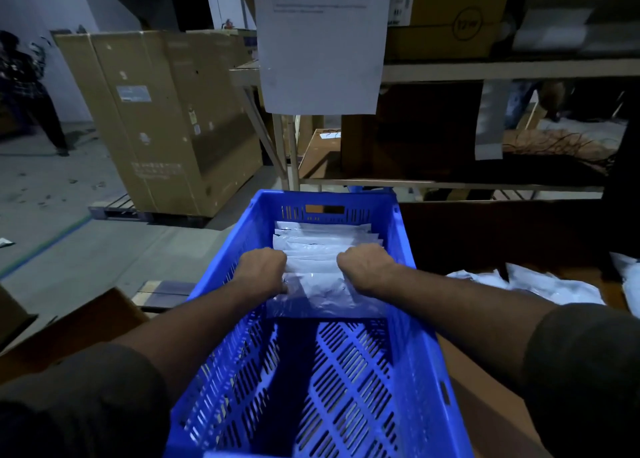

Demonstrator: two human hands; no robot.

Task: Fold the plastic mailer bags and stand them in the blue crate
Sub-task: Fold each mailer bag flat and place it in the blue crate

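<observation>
In the head view, a blue slatted plastic crate (pixel 420 336) fills the lower centre of the frame, its long axis running away from the camera. A row of folded white mailer bags (pixel 325 239) stands on edge in the far half of the crate, packed against the far wall; the near half shows bare perforated floor. Both forearms reach in from the bottom corners of the frame.

The left hand (pixel 261 270), left of centre, is curled into a fist over the top edge of the nearest mailer bag (pixel 323 293), gripping its left end. The right hand (pixel 363 267), just right of centre, is curled the same way over the right end of that bag. The fingertips of both hands are hidden behind the knuckles. This bag leans against the row behind it, its lower edge down on the crate floor.

To the right of the crate, at mid-right of the frame, a loose heap of unfolded white mailer bags (pixel 540 283) lies on a brown surface. A large cardboard carton (pixel 166 122) stands on a pallet at upper left. A printed paper sheet (pixel 322 42) hangs at top centre from a metal shelving rack (pixel 485 70) that spans the upper right.
</observation>
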